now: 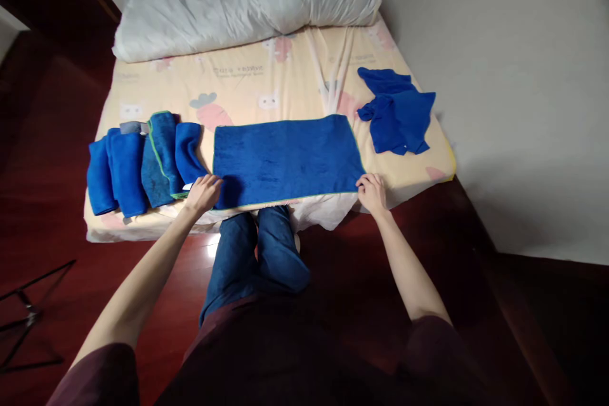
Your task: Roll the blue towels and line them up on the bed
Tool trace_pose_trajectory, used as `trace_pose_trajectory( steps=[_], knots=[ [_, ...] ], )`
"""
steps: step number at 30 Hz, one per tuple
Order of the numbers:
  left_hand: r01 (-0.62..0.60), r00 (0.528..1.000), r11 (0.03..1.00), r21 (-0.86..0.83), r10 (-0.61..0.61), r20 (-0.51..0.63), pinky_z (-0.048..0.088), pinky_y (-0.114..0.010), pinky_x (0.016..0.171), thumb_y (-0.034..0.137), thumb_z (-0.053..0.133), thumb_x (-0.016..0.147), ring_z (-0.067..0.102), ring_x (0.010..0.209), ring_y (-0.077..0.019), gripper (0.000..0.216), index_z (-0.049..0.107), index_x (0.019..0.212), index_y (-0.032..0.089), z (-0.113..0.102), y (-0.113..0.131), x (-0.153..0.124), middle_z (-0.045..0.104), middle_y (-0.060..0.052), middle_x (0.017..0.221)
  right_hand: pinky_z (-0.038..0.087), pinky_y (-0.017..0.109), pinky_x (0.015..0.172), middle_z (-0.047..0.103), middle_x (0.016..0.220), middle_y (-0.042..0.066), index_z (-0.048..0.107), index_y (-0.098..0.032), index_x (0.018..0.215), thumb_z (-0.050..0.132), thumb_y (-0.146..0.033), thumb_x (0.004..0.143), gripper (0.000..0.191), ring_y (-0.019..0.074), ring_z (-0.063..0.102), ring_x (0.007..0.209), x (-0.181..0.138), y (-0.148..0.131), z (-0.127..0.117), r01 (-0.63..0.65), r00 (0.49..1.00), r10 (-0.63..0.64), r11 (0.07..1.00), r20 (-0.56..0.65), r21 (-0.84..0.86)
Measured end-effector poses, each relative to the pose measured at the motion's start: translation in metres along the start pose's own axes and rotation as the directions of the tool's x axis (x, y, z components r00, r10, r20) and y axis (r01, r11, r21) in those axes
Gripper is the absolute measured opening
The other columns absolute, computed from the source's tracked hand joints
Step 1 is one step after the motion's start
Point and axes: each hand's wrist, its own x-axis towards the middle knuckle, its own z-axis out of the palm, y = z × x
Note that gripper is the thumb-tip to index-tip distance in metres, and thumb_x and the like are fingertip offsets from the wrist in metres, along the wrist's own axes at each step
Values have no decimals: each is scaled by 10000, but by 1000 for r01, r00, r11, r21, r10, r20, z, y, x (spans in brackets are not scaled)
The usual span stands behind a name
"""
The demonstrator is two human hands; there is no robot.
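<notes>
A blue towel with green edging lies spread flat on the bed, its near edge along the bed's front. At its near left corner, my left hand is closed with the fingers pinching the cloth. My right hand pinches the near right corner in the same way. Just left of my left hand, several rolled or folded blue towels lie side by side, one with green edging. A crumpled pile of blue cloths sits to the right of the spread towel.
The bed has a cream sheet printed with carrots and rabbits. A white quilt or large pillow lies across its far end. A grey wall runs along the right. Black tripod legs stand on the dark red floor at left.
</notes>
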Motion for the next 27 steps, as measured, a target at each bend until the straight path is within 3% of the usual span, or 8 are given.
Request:
trace_pose_trajectory(
  steps=[3, 7, 13, 16, 19, 21, 23, 27],
  knots=[
    [45, 997, 997, 60, -48, 62, 450, -461, 1001, 145, 428, 929, 649, 1144, -354, 387, 734, 1162, 96, 2, -12, 20, 708, -241, 1208, 513, 537, 1028, 692, 1308, 123, 772, -246, 1107, 492, -109, 904, 372, 358, 591, 1206, 9, -31, 16, 65, 997, -67, 995, 33, 72],
    [108, 988, 992, 61, -114, 105, 443, -449, 943, 97, 480, 864, 675, 1048, -343, 344, 732, 1099, 100, 5, -28, 21, 716, -236, 1065, 522, 562, 1043, 653, 1430, 130, 731, -234, 1222, 464, -162, 967, 376, 369, 579, 1293, 10, -52, 36, 53, 991, -65, 993, 116, 110],
    [145, 981, 989, 33, -149, 125, 431, -474, 957, 104, 520, 815, 690, 1042, -345, 263, 743, 947, 150, 8, -44, 6, 748, -207, 1051, 533, 571, 1076, 653, 1451, 110, 721, -258, 1259, 451, -175, 992, 389, 358, 584, 1334, 7, -51, 41, 28, 992, -45, 990, 115, 140],
    [198, 963, 977, 84, -210, 169, 429, -510, 975, 181, 566, 801, 705, 962, -356, 152, 717, 798, 162, 13, -47, 17, 740, -187, 867, 536, 548, 1099, 668, 1425, 113, 723, -241, 1274, 463, -168, 979, 400, 353, 605, 1309, 14, -50, 35, 33, 985, -55, 990, 163, 134],
    [274, 938, 955, 109, -291, 190, 441, -556, 976, 255, 574, 815, 717, 894, -374, 179, 717, 787, 151, 14, -43, 41, 712, -185, 752, 531, 561, 1107, 657, 1450, 136, 681, -222, 1389, 459, -225, 1015, 435, 370, 610, 1308, 31, -51, 31, 14, 986, -34, 992, 164, 125],
    [285, 940, 954, 94, -297, 170, 461, -575, 973, 273, 528, 854, 721, 965, -405, 270, 749, 885, 121, 12, -37, 61, 741, -232, 870, 506, 594, 1138, 586, 1554, 142, 630, -226, 1476, 452, -300, 1049, 469, 389, 556, 1396, 49, -53, 33, 0, 991, -16, 993, 129, 122],
    [267, 959, 963, 36, -269, 85, 463, -591, 1030, 305, 467, 915, 670, 1189, -438, 408, 761, 1099, 90, 11, -28, 84, 729, -291, 1154, 438, 616, 1212, 463, 1670, 134, 572, -218, 1544, 429, -359, 1071, 515, 383, 440, 1524, 75, -56, 38, -13, 994, 1, 994, 113, 110],
    [198, 975, 970, -144, -209, -68, 266, -619, 1277, 435, 370, 1009, 276, 1610, -415, 667, 523, 1569, 107, 22, -15, 136, 354, -227, 1704, 233, 621, 1331, 215, 1792, 112, 370, -171, 1678, 383, -388, 1087, 629, 340, 185, 1665, 149, -64, 57, -66, 989, 60, 997, 136, 42]
  ],
)
